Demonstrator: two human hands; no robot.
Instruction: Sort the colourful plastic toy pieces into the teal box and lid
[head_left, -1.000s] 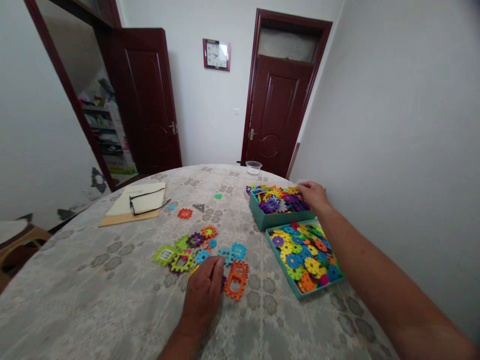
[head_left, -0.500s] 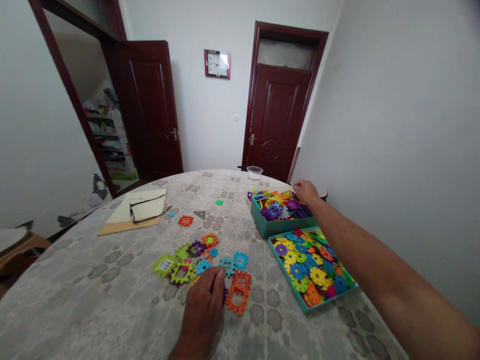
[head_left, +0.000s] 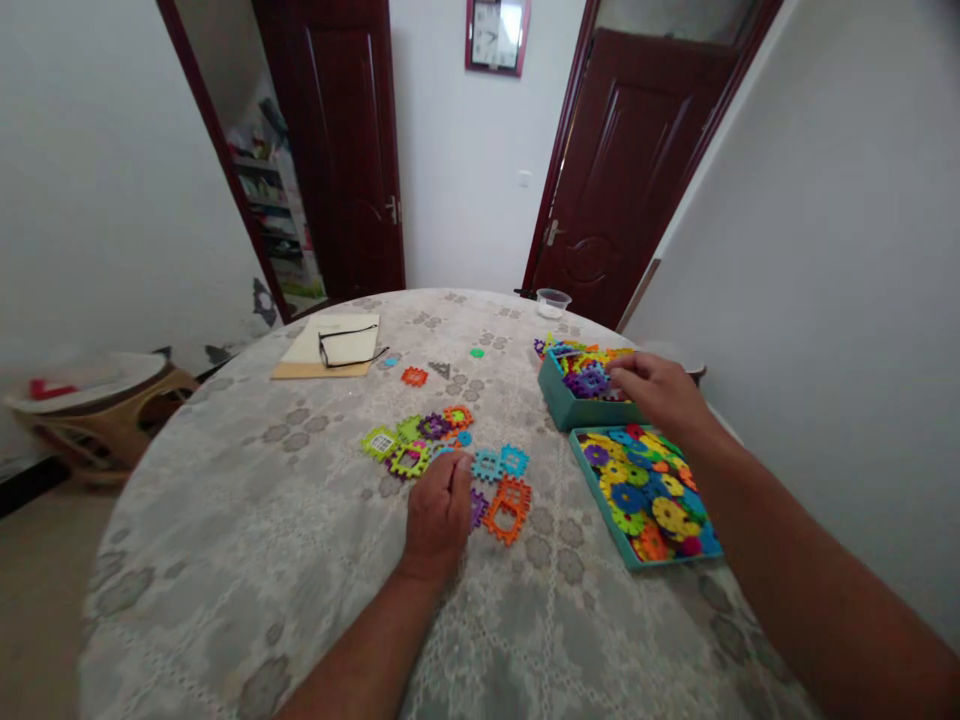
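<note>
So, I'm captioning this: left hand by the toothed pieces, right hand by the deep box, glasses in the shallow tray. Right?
Not quite: the glasses lie on the paper, not in the tray, as the head view shows. The left hand is by the toothed pieces, the right hand by the deep box.

Free passage over tablecloth between orange pieces and shallow tray, taller teal box as barrier beyond.

Left hand loosely curled, right hand extended farther forward
</note>
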